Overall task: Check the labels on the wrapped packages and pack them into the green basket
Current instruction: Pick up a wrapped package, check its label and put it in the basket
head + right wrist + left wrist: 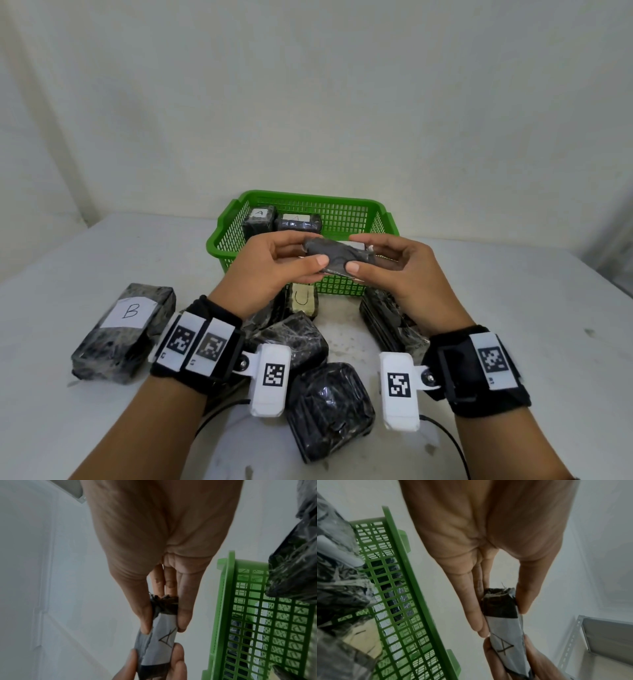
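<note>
Both hands hold one small black-wrapped package (337, 256) in the air, just in front of the green basket (219, 240). My left hand (274, 262) pinches its left end between thumb and fingers; my right hand (387, 263) pinches its right end. Its white label, marked "A" (504, 647), faces away from the head camera and shows in both wrist views (167, 638). Two wrapped packages labelled "A" (260, 219) stand inside the basket at its back left.
Several black wrapped packages lie on the white table near me: one labelled "B" (125, 330) at the left, one labelled "U" (303, 299) against the basket's front, others (329, 409) between my wrists and one (387, 320) under my right hand. A grey metal shelf (604, 642) stands off to the side.
</note>
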